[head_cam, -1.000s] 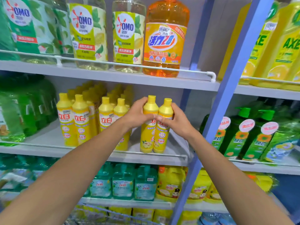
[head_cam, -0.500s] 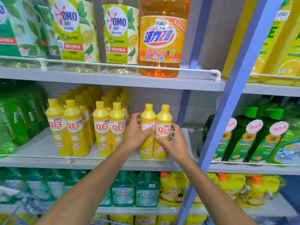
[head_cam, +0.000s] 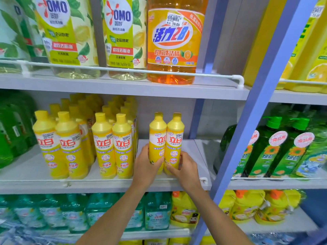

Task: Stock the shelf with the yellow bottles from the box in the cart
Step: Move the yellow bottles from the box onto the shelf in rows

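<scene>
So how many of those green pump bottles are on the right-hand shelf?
2 clearly show pump tops: one nearer the blue post, and one just right of it. Another dark green bottle stands behind the post, its top hidden, and more may sit behind.

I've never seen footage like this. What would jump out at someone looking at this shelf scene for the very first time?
First, the two hands: the left hand and right hand each hold a yellow bottle, the left bottle and right bottle pressed side by side on the middle shelf. To their left stand rows of matching yellow bottles. Above, a big orange bottle glows on the top shelf.
</scene>
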`<move>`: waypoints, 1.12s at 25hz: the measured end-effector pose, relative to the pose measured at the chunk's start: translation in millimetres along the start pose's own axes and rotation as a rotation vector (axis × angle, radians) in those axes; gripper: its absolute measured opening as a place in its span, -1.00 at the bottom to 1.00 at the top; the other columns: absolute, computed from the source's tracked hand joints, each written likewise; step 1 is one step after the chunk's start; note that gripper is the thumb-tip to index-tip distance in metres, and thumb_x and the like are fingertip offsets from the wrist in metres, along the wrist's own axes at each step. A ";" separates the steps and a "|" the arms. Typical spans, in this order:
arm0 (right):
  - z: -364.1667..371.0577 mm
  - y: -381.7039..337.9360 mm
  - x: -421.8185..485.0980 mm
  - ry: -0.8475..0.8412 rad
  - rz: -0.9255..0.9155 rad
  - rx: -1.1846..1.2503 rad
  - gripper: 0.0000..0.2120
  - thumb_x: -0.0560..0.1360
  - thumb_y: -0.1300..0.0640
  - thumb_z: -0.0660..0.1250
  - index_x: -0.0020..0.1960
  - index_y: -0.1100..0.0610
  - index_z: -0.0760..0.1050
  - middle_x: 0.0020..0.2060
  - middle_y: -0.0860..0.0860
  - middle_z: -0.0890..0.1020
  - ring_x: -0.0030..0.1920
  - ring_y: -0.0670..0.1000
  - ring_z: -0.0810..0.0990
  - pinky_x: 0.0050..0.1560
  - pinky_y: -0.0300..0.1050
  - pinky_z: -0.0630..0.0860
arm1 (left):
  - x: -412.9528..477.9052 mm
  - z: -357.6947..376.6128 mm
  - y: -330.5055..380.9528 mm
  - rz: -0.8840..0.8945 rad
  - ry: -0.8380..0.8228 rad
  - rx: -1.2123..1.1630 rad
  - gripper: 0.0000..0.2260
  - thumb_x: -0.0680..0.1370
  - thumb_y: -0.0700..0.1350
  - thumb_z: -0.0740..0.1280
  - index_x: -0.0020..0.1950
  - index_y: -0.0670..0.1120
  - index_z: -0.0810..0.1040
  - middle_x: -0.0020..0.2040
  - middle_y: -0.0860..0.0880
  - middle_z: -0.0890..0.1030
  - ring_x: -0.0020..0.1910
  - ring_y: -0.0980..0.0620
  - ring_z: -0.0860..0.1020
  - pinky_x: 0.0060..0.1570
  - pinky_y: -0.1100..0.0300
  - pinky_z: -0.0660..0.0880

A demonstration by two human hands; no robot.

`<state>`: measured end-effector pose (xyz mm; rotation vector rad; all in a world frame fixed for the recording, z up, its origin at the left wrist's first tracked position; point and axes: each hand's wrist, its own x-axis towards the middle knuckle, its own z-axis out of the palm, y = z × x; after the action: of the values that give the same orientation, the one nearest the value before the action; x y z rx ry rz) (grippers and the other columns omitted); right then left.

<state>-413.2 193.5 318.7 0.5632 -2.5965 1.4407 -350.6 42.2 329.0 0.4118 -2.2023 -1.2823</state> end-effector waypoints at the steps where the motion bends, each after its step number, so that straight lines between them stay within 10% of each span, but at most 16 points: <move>1: 2.5 2.1 2.5 -0.011 0.006 -0.037 -0.46 0.37 -0.16 0.58 0.24 0.01 0.50 0.08 -0.07 0.65 0.08 -0.03 0.62 0.10 0.05 0.62 | -0.3 2.6 -1.2 -0.037 -0.004 0.034 -0.45 0.45 0.04 0.55 0.35 0.00 0.42 0.21 0.03 0.64 0.14 0.03 0.63 0.11 0.03 0.62; 18: 51.9 26.7 112.7 0.091 0.098 0.031 -0.50 0.35 -0.19 0.54 0.18 -0.01 0.52 0.04 -0.04 0.68 0.05 0.03 0.64 0.09 0.03 0.60 | 111.2 56.7 -36.6 -0.164 0.103 0.115 -0.64 0.45 -0.07 0.51 0.12 -0.13 0.44 0.00 -0.07 0.60 -0.07 -0.08 0.54 -0.14 0.16 0.38; 28: 77.6 51.0 153.7 0.122 0.116 0.074 -0.42 0.30 -0.14 0.64 0.22 0.02 0.52 0.08 -0.04 0.64 0.10 0.00 0.63 0.15 0.02 0.62 | 143.0 75.9 -67.4 -0.189 0.210 -0.004 -0.59 0.29 0.05 0.65 0.03 0.02 0.58 0.02 -0.07 0.72 -0.04 -0.05 0.68 -0.02 -0.07 0.65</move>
<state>-568.6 112.5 279.1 0.3256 -2.5282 1.5584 -511.4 -12.0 284.7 0.7330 -2.0217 -1.2762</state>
